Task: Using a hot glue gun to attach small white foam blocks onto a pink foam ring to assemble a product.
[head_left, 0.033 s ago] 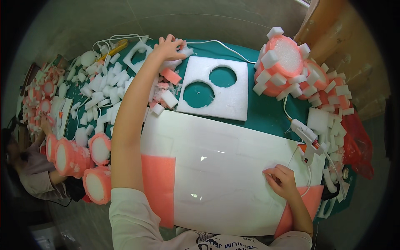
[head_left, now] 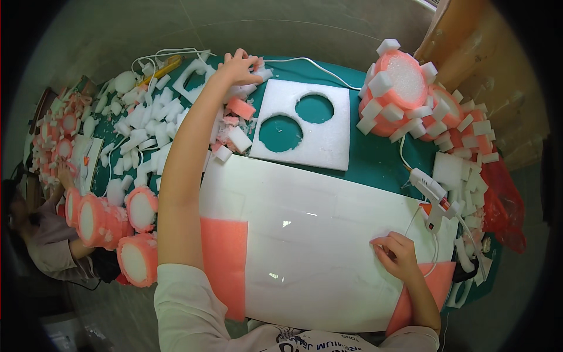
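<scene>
My left hand (head_left: 239, 69) reaches to the far side of the table, fingers spread and bent over a heap of foam scraps. White and pink pieces, among them a pink foam block (head_left: 241, 108), lie beside and below it. My right hand (head_left: 396, 255) rests on the white board (head_left: 311, 246), its fingers curled in, and I see nothing between them. Just beyond it a white hot glue gun (head_left: 431, 190) stands at the board's right edge. A white foam sheet (head_left: 328, 141) with two round holes lies beyond the board.
Pink foam sheets (head_left: 224, 264) lie along the board's sides. Pink foam cylinders studded with white blocks (head_left: 402, 82) stand at the far right, near a red plastic bag (head_left: 504, 202). White foam blocks (head_left: 158, 111) and pink rolls (head_left: 136, 261) crowd the left. Another person (head_left: 53, 246) works there.
</scene>
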A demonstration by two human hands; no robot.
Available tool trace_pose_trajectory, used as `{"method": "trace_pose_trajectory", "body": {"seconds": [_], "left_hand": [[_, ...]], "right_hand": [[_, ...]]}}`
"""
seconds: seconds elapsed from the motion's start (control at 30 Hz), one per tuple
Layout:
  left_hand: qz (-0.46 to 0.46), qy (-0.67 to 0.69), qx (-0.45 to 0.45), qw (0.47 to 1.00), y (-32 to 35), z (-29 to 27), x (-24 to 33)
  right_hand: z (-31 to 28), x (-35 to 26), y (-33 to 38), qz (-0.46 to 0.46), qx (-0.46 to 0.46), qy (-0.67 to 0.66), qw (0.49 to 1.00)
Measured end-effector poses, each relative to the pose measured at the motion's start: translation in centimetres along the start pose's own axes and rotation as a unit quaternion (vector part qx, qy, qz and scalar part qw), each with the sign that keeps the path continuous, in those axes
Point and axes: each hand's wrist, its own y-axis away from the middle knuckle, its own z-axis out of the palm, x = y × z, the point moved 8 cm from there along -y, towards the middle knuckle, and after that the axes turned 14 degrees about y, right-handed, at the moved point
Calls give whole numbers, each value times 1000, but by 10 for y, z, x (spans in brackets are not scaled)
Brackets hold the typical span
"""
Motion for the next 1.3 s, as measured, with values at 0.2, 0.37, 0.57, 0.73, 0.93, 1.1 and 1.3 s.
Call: {"method": "trace_pose_trajectory", "body": {"seconds": [0.2, 0.37, 0.57, 0.73, 0.93, 1.1, 1.3], "left_hand": [[17, 78, -116, 990, 2, 7, 5], [66, 23, -154, 986, 13, -2, 11], [-57, 27, -165, 984, 23, -11, 19], [155, 2, 125, 980, 12, -25, 8], [-29, 8, -82, 996, 13, -1, -10], [-12, 37, -83, 996, 21, -29, -7], [-118, -128, 309, 935, 77, -147, -124]], "right_hand": [[0, 1, -1, 1, -6, 1, 1000], [0, 1, -1, 4, -5, -7, 1000], [0, 4, 1, 7, 0, 0, 1000], [2, 2, 1, 9, -5, -9, 1000], [2, 4, 1, 16, -10, -9, 1000], [3, 4, 2, 11, -11, -8, 1000], [5, 0, 0, 15, -7, -24, 1000]]}}
